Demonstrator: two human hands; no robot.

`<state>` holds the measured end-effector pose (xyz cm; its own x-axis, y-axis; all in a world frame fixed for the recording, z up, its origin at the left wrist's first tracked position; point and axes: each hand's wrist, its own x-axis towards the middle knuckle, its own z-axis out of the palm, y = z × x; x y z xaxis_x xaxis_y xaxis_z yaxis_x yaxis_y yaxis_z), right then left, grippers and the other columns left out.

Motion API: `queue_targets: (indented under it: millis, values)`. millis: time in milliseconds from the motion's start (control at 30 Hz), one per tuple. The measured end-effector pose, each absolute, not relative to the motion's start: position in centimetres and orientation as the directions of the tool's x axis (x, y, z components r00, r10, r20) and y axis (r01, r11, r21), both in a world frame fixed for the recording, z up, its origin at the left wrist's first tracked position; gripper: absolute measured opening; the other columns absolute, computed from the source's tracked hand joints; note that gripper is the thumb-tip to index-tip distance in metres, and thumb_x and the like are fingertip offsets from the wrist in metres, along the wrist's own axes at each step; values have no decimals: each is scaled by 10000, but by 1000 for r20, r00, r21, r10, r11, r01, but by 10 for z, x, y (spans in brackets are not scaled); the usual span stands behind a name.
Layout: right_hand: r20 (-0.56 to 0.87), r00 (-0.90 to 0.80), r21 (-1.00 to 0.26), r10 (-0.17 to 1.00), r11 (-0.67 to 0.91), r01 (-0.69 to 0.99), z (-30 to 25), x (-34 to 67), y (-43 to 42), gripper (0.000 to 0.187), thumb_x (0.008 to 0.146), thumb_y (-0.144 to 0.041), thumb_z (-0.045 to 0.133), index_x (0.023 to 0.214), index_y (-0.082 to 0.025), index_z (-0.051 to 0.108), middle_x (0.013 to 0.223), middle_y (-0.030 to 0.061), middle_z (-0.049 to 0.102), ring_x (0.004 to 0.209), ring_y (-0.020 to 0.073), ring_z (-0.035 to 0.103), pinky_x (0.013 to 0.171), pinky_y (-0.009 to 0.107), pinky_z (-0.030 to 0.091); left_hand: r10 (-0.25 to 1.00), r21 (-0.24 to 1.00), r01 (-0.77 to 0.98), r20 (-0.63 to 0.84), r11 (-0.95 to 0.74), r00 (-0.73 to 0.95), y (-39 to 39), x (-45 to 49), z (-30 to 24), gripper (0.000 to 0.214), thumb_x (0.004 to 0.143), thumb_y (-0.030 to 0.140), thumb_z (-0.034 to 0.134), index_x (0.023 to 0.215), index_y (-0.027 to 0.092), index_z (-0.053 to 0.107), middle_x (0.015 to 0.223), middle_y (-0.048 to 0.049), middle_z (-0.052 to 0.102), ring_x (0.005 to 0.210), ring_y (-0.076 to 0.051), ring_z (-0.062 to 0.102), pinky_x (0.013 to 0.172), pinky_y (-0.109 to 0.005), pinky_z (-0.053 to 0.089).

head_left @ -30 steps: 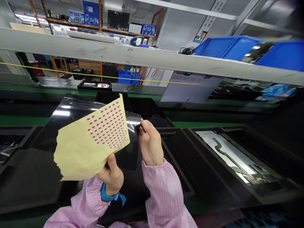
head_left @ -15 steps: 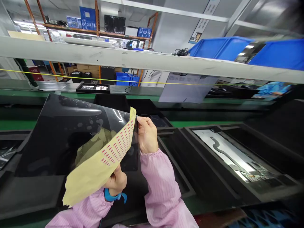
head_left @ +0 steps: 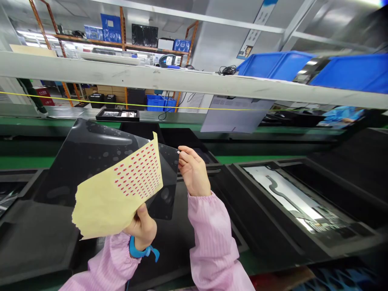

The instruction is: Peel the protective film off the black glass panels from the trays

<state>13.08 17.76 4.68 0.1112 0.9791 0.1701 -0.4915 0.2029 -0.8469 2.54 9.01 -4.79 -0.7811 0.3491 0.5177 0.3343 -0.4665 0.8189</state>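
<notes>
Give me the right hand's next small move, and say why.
Probably draw the right hand gently back to start peeling: its fingertips pinch the top corner of the dark film sheet, while the left hand grips the yellow sticker sheet in front of it.

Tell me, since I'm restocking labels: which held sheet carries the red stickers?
The yellow sheet in the left hand; the dark glossy film, pinched at its corner by the right hand, bears none.
</notes>
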Motion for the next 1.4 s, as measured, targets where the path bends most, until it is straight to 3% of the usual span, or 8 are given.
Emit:
queue_targets:
  millis: [167, 267, 600, 767, 933, 1100, 1233, 1400]
  values:
    - [663, 185, -743, 726, 667, 47, 46, 135, 166, 364, 796, -407, 639, 1099, -206, 621, 1231, 86, 637, 1218, 230, 543, 1041, 430, 416, 416, 791, 419, 598, -447, -685, 92, 17, -39, 246, 814, 404, 663, 912, 192, 741, 941, -103, 744, 1245, -312, 534, 1054, -391, 404]
    - [755, -85, -654, 650, 756, -30, 52, 136, 155, 608, 780, -394, 697, 1326, -270, 461, 1323, 59, 588, 1330, 217, 448, 1127, 438, 340, 412, 698, 502, 711, -511, -570, 99, 14, -34, 232, 825, 403, 662, 858, 192, 753, 880, -81, 752, 1073, -278, 651, 1060, -382, 404]
    - [390, 434, -896, 812, 444, -27, 36, 190, 213, 847, 692, -430, 697, 1373, -262, 221, 1036, 52, 679, 932, 198, 673, 744, 326, 551, 559, 802, 318, 586, -506, -587, 113, 13, -13, 332, 877, 279, 600, 1198, 203, 642, 1185, -76, 690, 1052, -215, 662, 864, -288, 528]
    - [38, 328, -989, 944, -12, 148, -11, 248, 231, 811, 537, -427, 785, 1241, -205, 448, 781, 32, 670, 741, 249, 672, 675, 403, 542, 511, 806, 317, 570, -500, -643, 114, -10, 0, 321, 872, 249, 591, 1185, 191, 637, 1187, -66, 678, 1084, -222, 635, 925, -329, 491]
    - [-51, 102, -973, 993, -73, 218, -26, 237, 216, 549, 505, -490, 822, 937, -217, 623, 972, 112, 680, 1090, 309, 611, 925, 458, 491, 548, 796, 295, 585, -528, -598, 108, -19, 2, 264, 868, 241, 595, 1119, 208, 668, 1135, -36, 701, 1106, -217, 629, 939, -314, 485]
    - [-111, -228, -994, 967, -107, 33, -22, 176, 189, 780, 676, -872, 418, 985, -197, 659, 1056, 131, 687, 1157, 294, 589, 925, 465, 503, 701, 831, 200, 547, -519, -457, 106, -20, 2, 288, 866, 229, 576, 1141, 232, 665, 1172, -22, 696, 1143, -223, 614, 969, -331, 480]
    - [-65, -205, -881, 977, -152, -449, -8, 152, 173, 507, 711, -579, 672, 1108, -265, 650, 1110, 43, 696, 1102, 248, 622, 939, 416, 511, 815, 878, 62, 466, -475, -345, 116, -20, 0, 329, 862, 232, 558, 1178, 225, 651, 1261, -39, 652, 1250, -250, 537, 1055, -375, 418]
    - [-96, -39, -901, 995, -104, -422, 7, 162, 181, 524, 583, -309, 776, 1094, -273, 667, 983, 4, 726, 954, 221, 675, 856, 376, 549, 877, 878, -222, 336, -423, -342, 139, -18, -10, 563, 845, 269, 619, 1384, 305, 462, 1526, 4, 385, 1450, -216, 240, 1171, -336, 230]
